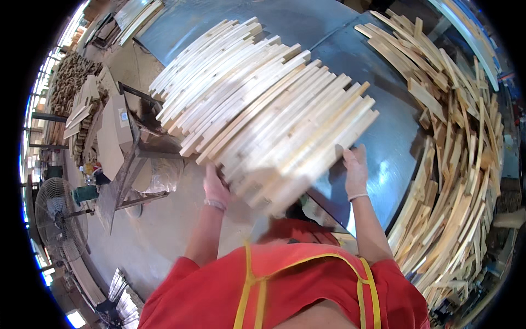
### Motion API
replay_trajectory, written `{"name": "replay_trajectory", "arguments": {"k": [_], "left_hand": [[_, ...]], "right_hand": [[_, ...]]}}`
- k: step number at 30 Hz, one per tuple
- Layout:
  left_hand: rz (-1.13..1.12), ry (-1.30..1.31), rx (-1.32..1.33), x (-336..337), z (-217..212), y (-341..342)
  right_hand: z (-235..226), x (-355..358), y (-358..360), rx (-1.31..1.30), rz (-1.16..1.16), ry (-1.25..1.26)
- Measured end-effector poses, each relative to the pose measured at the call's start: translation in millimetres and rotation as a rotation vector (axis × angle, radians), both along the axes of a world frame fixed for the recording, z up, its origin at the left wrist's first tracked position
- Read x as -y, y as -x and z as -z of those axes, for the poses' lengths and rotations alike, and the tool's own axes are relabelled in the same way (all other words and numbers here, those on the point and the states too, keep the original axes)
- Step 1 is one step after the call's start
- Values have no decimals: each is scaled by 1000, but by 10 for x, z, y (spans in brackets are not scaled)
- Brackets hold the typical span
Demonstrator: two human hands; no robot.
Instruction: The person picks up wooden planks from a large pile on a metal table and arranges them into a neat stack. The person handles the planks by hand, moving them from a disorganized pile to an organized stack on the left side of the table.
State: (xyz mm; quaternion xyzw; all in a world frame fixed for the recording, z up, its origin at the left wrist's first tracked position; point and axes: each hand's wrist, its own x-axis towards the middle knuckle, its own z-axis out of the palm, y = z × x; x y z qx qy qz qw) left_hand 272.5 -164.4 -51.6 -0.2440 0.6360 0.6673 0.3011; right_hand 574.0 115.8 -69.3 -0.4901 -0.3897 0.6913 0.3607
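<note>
Right, coming in on the glossy blue-grey table (392, 145), running from the top of the frame to right of centre, then swinging to the loose wood pile (449, 181) heaped down the right edge. Now onto the row of pale wooden strips (279, 120), lying side by side across the centre, blurred at the near end. Looks like mid-handling, steadying the row from two sides; calling next, in all likelihood, for even pressure to avoid splaying it. Down to the left hand (216, 189), left of centre at the lower-left ends, with fingers partly curled; across to the right hand (356, 172), by the near long side, with fingers slightly bent. Gripping or merely touching? Impossible to tell for either.
</note>
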Motion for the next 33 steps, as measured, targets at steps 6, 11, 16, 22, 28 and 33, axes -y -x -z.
{"name": "replay_trajectory", "arguments": {"k": [6,11,16,22,28,33], "left_hand": [[1228,442,-499,-90,-357,-228],[1476,678,-599,-1946,-543,-104],[1347,595,-714,-2453,-337,-613],[1190,282,-642,-2279,-1288,-470],[759,-746,-949,-2352,-2450,-232],[1074,-587,-1182,-2196,-1783,179]], "right_hand": [[156,-516,-374,140,9,-93],[-66,-1116,-465,798,-436,-250],[-193,-867,-200,733,-291,-77],[-1577,-549,-73,402,-29,-487],[-3180,-257,-39,0,191,-896],[-2597,206,-119,401,-9,-728]]}}
